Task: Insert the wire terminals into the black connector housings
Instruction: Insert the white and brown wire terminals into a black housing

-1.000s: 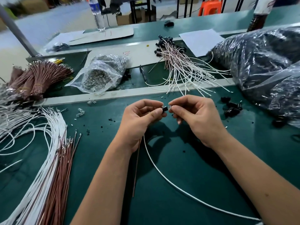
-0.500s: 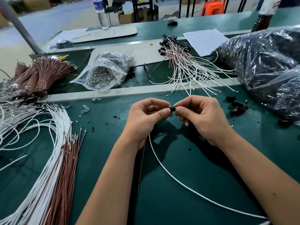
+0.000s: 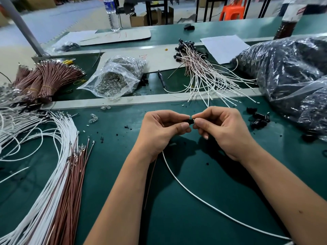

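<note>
Both hands pinched one small black connector housing (image 3: 189,121) between them above the middle of the green table (image 3: 203,200): the left hand (image 3: 160,131) gripped it with thumb and curled fingers, the right hand (image 3: 224,131) nipped its other end. A white wire (image 3: 198,197) and a brown wire (image 3: 150,183) trailed from under the left hand toward the table's near edge. Loose housings (image 3: 259,118) lay near the right edge, loose wires (image 3: 53,174) along the left.

green bench (image 3: 203,200) | wire bundles (image 3: 58,174) | terminal bag (image 3: 115,80) | loose housings (image 3: 259,119)
</note>
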